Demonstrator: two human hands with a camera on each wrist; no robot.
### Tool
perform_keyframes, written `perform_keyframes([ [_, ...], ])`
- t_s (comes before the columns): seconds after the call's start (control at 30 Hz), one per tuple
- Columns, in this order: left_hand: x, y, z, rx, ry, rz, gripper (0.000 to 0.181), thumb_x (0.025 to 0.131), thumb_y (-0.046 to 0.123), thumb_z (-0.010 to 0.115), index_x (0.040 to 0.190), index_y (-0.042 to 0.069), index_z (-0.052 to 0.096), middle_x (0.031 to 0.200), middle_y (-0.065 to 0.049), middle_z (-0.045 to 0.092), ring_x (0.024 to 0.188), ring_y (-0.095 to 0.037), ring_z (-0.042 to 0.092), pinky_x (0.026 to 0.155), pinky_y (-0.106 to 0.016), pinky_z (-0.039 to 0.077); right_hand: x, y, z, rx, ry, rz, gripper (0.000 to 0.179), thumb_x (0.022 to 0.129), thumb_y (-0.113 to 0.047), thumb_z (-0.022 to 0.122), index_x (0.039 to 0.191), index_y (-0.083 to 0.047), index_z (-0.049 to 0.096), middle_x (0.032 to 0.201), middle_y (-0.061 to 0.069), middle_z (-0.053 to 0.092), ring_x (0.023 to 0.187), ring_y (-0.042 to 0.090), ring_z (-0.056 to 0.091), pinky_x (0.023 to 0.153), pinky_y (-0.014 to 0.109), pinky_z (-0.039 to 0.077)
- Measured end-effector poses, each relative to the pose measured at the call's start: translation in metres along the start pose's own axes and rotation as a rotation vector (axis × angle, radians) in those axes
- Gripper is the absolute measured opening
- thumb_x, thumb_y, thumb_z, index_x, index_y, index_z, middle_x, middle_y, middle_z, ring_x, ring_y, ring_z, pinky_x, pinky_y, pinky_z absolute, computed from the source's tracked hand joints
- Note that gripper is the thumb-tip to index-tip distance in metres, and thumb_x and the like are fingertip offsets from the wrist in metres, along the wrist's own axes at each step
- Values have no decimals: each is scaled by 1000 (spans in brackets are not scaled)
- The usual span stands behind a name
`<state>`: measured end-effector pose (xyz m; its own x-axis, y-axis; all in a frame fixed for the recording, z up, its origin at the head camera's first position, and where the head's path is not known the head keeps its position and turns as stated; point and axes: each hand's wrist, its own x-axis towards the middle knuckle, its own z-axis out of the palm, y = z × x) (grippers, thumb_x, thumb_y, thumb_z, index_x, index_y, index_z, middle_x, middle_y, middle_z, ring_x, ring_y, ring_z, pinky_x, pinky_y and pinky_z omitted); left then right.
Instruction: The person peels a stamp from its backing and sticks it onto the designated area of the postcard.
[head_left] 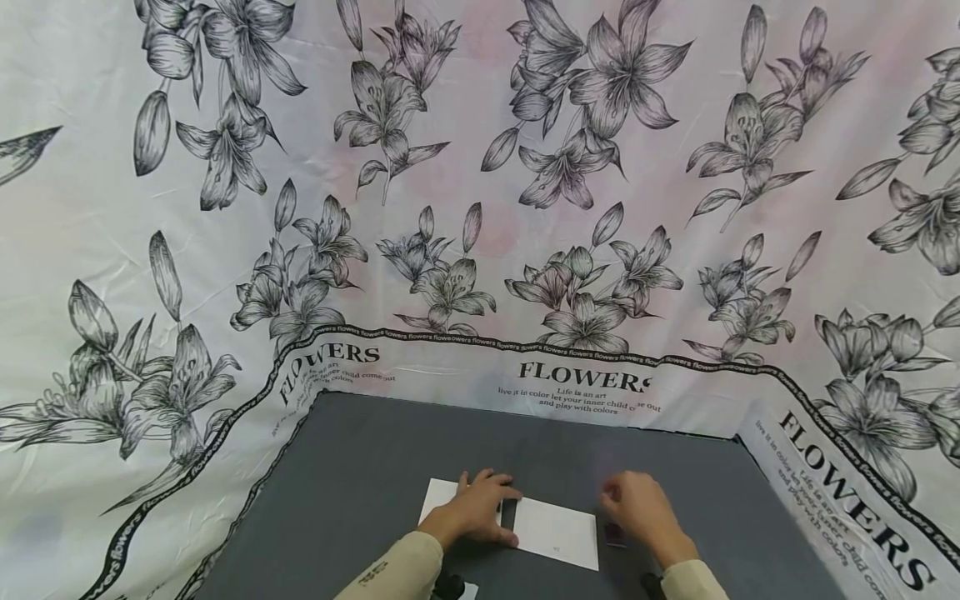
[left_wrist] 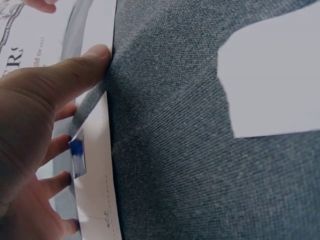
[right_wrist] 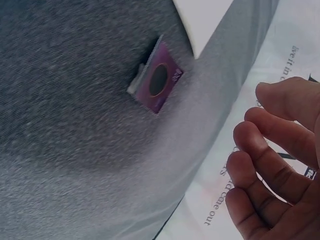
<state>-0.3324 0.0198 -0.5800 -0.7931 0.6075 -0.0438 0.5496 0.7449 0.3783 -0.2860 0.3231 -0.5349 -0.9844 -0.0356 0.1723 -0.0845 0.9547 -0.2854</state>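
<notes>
Two flat white paper pieces lie side by side on the dark grey cloth, a narrow gap between them. The right piece shows fully in the head view; my left hand partly covers the left piece. In the left wrist view, the thumb touches the near edge by the gap, and the fingers spread along the far edge. A small blue patch marks one piece. Holding nothing, my right hand hovers with loosely bent fingers beside a small purple packet bearing a dark oval.
Another white sheet with an uneven edge lies nearer my body, left of centre. Behind and beside the grey tabletop hangs a white flower-printed curtain with a black lettered band.
</notes>
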Motion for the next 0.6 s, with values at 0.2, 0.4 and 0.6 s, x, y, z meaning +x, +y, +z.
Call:
perform_keyframes([
  [0.2, 0, -1, 3, 5, 8, 3, 72, 80, 53, 96, 145, 35, 71, 165, 2, 54, 158, -36, 41, 122, -77, 28, -5, 9, 3, -8, 10, -13, 7, 86, -11, 85, 91, -7, 81, 83, 3, 77, 76, 19, 71, 72, 46, 61],
  [0.4, 1, -1, 5, 14, 16, -7, 72, 80, 55, 96, 145, 36, 70, 165, 3, 54, 159, -35, 41, 123, -76, 28, -12, 15, 5, -7, -11, -6, 7, 86, -10, 85, 91, -7, 81, 83, 3, 77, 76, 21, 72, 71, 47, 62],
  [0.6, 1, -1, 5, 18, 21, -3, 73, 79, 55, 96, 145, 37, 70, 165, 3, 54, 159, -34, 41, 123, -76, 29, -16, 23, 10, -12, -37, 9, 9, 84, -11, 85, 92, -6, 81, 82, 2, 77, 76, 22, 72, 72, 48, 61],
])
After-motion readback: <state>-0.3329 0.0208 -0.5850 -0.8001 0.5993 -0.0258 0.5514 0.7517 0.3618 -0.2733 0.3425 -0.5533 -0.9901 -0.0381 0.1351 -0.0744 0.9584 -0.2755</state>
